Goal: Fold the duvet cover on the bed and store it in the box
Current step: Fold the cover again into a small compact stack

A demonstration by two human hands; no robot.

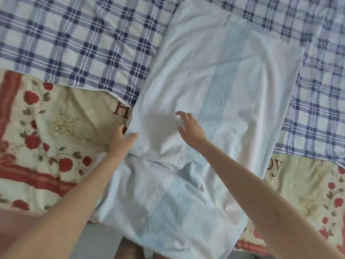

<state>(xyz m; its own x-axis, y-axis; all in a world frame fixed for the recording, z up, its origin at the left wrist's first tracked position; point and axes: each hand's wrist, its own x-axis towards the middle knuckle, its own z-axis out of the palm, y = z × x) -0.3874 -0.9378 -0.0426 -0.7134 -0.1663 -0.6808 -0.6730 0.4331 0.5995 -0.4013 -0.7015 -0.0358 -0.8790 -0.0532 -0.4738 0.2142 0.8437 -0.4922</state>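
You're in a home bedroom. Blue plaid sheet point(74, 43) covers 10 to 2 o'clock, rose-print blanket point(46, 137) at 8 and 4 o'clock, pale duvet cover point(214, 90) spread across the middle. All domestic bedding.

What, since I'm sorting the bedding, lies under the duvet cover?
The duvet cover lies on a blue checked sheet, which overlaps a floral blanket. Where those two meet beneath it is covered, as is anything else there.
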